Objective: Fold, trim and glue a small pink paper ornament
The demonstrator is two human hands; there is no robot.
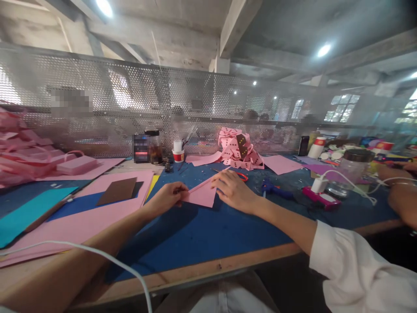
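A folded piece of pink paper (202,195) is held just above the blue table mat (202,234). My left hand (167,198) pinches its left corner between thumb and curled fingers. Over its right side lies my right hand (232,189), fingers bent and gripping the upper right edge; the thumb is mostly hidden. Behind the right hand, the red-orange handle of scissors (243,176) shows. A blue glue gun (276,190) rests to the right of that hand. Farther back stands a pink paper construction with dark dots (239,150).
Coloured sheets, including a turquoise one (35,213) and a brown one (117,191), lie left. A white cable (107,256) crosses my left forearm. A pink power strip (321,198), a clear jar (353,169) and another person's arm (402,195) are at right. Perforated metal panel (195,100) behind.
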